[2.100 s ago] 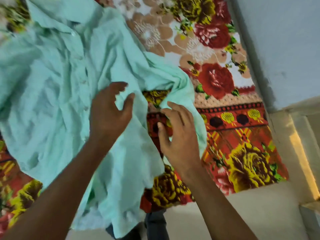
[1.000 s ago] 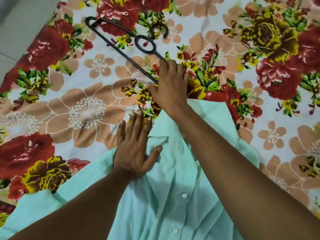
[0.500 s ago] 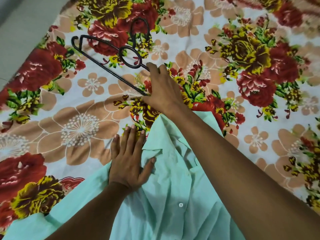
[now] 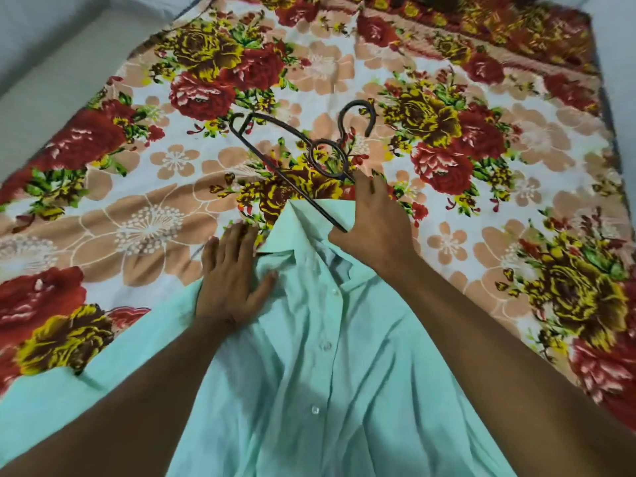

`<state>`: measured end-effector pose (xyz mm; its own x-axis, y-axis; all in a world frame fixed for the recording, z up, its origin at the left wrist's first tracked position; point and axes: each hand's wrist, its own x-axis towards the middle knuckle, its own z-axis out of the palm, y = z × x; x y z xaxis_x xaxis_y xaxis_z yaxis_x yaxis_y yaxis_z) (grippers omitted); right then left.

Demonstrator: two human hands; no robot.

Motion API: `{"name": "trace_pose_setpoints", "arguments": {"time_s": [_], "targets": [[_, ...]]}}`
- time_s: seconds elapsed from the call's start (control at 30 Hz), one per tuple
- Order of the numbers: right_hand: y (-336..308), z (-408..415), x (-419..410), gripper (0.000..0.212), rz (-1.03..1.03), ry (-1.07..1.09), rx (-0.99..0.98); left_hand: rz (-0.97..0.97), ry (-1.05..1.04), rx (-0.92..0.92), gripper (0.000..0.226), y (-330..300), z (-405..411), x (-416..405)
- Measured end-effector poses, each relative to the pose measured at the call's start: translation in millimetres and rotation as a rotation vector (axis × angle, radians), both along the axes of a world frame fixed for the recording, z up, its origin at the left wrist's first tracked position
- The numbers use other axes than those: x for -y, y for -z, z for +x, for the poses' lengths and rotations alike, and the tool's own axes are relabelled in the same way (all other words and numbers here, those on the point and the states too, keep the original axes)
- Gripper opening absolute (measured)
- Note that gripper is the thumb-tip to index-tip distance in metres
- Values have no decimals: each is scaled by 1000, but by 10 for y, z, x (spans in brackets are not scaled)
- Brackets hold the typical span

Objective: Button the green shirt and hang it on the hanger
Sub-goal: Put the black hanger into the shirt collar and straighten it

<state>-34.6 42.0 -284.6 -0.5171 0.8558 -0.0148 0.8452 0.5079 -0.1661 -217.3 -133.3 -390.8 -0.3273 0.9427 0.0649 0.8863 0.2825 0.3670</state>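
Note:
The light green shirt lies flat on the bed, front up, its white buttons closed down the placket and its collar pointing away from me. My left hand presses flat on the shirt's left shoulder beside the collar, fingers spread. My right hand grips one arm of the black hanger just above the collar. The hanger's hook curls upward at the far side, and its free arm stretches out to the left over the bedsheet. Its right arm is hidden under my hand.
A floral bedsheet in red, yellow and peach covers the bed. Grey floor shows past the bed's edge at the upper left. A darker red patterned border runs along the far edge.
My right hand has pulled the hanger toward me, down to the shirt's collar. My left hand stays flat on the shoulder. Earlier, both hands were at the shirt's lower front.

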Motion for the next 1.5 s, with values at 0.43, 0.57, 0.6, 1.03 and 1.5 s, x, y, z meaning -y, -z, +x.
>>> {"name": "trace_pose_setpoints", "arguments": {"time_s": [0.43, 0.57, 0.6, 1.03, 1.5], "targets": [[-105, 1348, 273, 96, 265, 108, -105, 48, -503, 336, 22, -585, 664, -468], [-235, 1498, 328, 96, 271, 156, -119, 258, -483, 489, 21, -762, 508, -438], [-251, 1495, 341, 96, 257, 157, -121, 307, -490, 508, 23, -805, 462, -437], [-345, 1013, 387, 96, 132, -235, -110, 431, -181, 580, 14, -1021, 600, -547], [-107, 721, 383, 95, -42, -242, 121, 415, -27, 308, 19, -1106, 505, -516]]}}
